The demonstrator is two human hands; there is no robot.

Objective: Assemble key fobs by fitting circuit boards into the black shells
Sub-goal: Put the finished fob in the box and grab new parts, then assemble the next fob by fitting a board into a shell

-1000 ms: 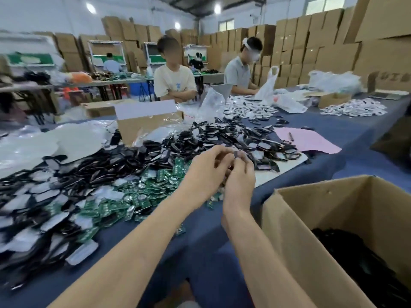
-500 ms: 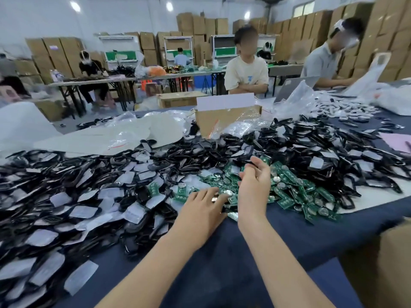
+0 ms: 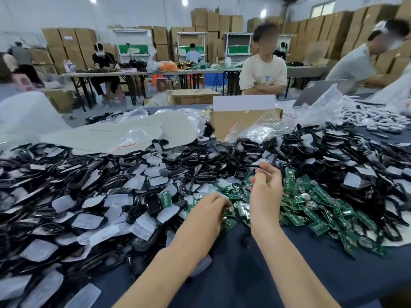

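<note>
Black shells [image 3: 222, 161] crowd round circuit boards [image 3: 320, 201], cardboard box [image 3: 235, 121] behind them.

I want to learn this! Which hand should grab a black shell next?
Probably the right hand: it hovers open, with its fingertips nearest the black shells. The left hand is lower down among the green circuit boards, fingers curled.
</note>
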